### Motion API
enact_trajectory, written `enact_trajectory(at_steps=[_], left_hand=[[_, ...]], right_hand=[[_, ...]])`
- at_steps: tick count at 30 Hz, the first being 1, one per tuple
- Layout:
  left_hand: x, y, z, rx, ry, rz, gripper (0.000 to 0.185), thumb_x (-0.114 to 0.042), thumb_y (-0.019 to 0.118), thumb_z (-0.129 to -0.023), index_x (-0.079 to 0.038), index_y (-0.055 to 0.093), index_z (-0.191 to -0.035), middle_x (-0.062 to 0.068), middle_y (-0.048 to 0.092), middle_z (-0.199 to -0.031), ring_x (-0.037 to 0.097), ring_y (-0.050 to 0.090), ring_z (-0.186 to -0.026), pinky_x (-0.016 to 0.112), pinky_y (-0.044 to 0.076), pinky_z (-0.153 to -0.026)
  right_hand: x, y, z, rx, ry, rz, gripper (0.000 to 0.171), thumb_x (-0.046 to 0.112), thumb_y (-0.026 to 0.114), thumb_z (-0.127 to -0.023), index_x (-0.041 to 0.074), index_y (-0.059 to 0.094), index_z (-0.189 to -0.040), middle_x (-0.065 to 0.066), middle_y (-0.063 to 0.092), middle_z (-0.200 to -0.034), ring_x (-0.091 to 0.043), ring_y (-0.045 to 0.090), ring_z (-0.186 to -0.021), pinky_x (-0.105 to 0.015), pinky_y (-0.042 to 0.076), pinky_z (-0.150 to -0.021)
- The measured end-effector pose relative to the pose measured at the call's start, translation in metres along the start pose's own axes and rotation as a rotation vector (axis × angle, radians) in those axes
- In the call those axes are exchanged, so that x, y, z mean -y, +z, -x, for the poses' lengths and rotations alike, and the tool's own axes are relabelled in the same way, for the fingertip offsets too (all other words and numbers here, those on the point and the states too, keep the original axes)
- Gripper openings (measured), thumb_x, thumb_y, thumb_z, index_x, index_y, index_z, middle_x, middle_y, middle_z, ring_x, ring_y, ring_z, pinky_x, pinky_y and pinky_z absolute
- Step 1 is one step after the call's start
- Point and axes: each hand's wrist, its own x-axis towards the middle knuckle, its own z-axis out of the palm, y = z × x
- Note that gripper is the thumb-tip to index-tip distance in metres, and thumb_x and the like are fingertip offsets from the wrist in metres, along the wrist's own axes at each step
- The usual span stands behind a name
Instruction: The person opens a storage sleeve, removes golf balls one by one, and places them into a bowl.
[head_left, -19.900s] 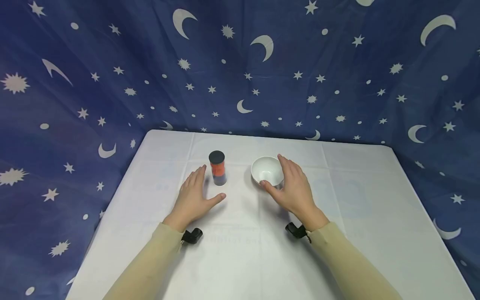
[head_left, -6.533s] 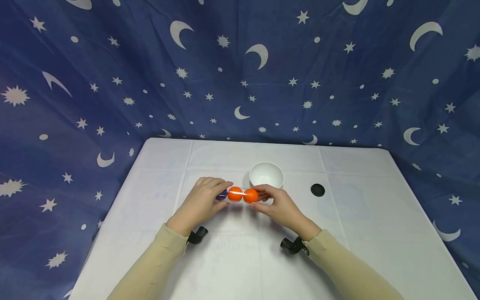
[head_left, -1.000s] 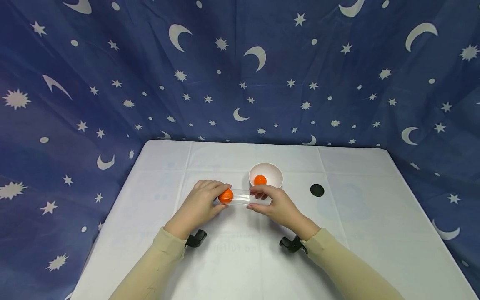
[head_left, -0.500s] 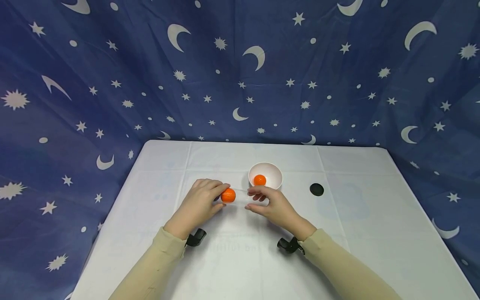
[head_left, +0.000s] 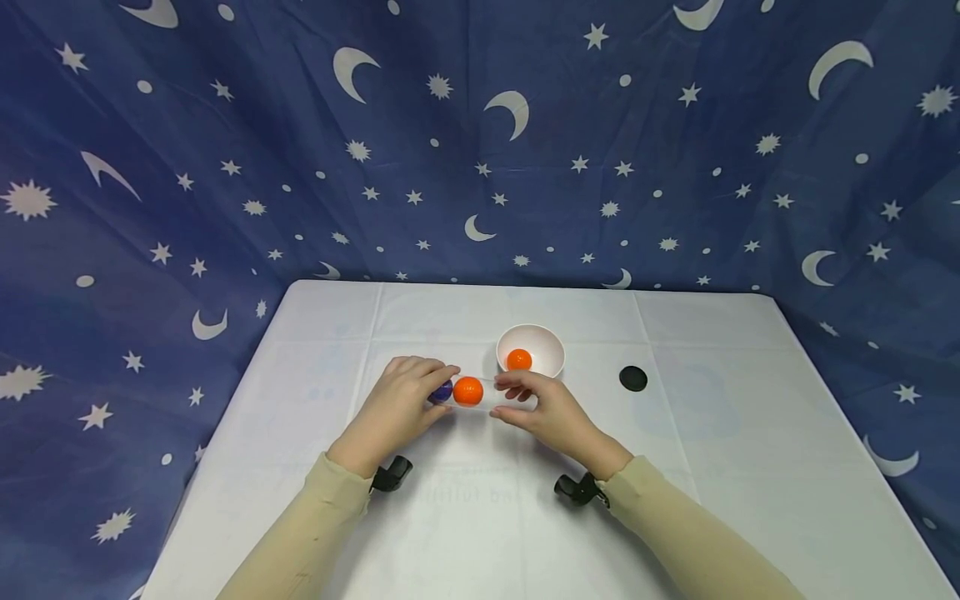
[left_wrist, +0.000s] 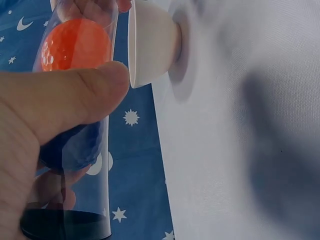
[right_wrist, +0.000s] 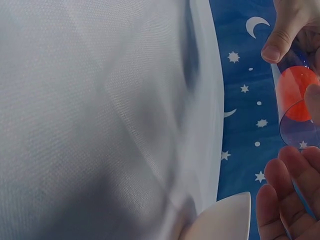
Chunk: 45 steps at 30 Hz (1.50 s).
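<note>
The left hand (head_left: 397,408) grips the closed end of a clear plastic tube (head_left: 480,392), held level just above the white cloth-covered tabletop (head_left: 480,517), thumb across the wall. Inside, a dark blue ball (head_left: 442,389) sits against that hand and an orange dimpled ball (head_left: 468,391) lies beside it. The right hand (head_left: 543,412) pinches the open end with curled fingers. Just beyond that hand stands a white round bowl (head_left: 551,346) holding another orange ball (head_left: 519,360). I judge that a hasty tilt could shoot a ball past the bowl's rim; the mouth sits short of it. A black round lid (head_left: 633,379) lies right of the right hand, well apart from it.
</note>
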Motion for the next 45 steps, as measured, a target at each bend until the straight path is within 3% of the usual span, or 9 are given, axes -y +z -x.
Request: enact_trajectory(at_steps=[25,34,40,45], left_hand=[[-0.001,-0.006,-0.001,-0.07,0.036,-0.072,0.054,-0.016,0.087,-0.071,-0.009,0.067,-0.121,0.004,0.065,-0.11,0.023,0.058,-0.104,0.038,0.036,-0.099],[-0.006,-0.012,-0.003,-0.085,0.055,-0.18,0.054,-0.018,0.089,-0.069,-0.01,0.068,-0.118,0.006,0.066,-0.107,0.027,0.055,-0.105,0.046,0.036,-0.097],[-0.003,-0.011,-0.003,-0.037,0.001,-0.116,0.053,-0.02,0.086,-0.073,-0.014,0.067,-0.122,0.003,0.065,-0.113,0.025,0.053,-0.109,0.045,0.032,-0.101],[0.001,-0.009,-0.001,-0.027,-0.015,-0.072,0.053,-0.021,0.084,-0.075,-0.014,0.066,-0.124,0.003,0.064,-0.117,0.024,0.053,-0.111,0.045,0.031,-0.101]], right_hand=[[-0.001,0.01,-0.005,0.005,0.01,-0.018,0.048,0.032,0.079,-0.081,0.008,0.065,-0.121,0.005,0.066,-0.111,-0.009,0.061,-0.091,-0.03,0.053,-0.08],[-0.008,0.019,-0.005,-0.006,0.018,-0.185,0.046,0.022,0.078,-0.084,0.01,0.062,-0.125,0.003,0.065,-0.115,-0.011,0.065,-0.093,-0.031,0.053,-0.084],[-0.006,0.018,-0.004,-0.022,0.049,-0.194,0.049,0.029,0.079,-0.081,0.015,0.063,-0.125,0.007,0.067,-0.107,-0.009,0.066,-0.088,-0.029,0.054,-0.08],[-0.004,0.015,-0.004,-0.037,0.036,-0.152,0.049,0.034,0.079,-0.08,0.017,0.065,-0.123,0.01,0.067,-0.106,-0.008,0.064,-0.084,-0.036,0.055,-0.079]])
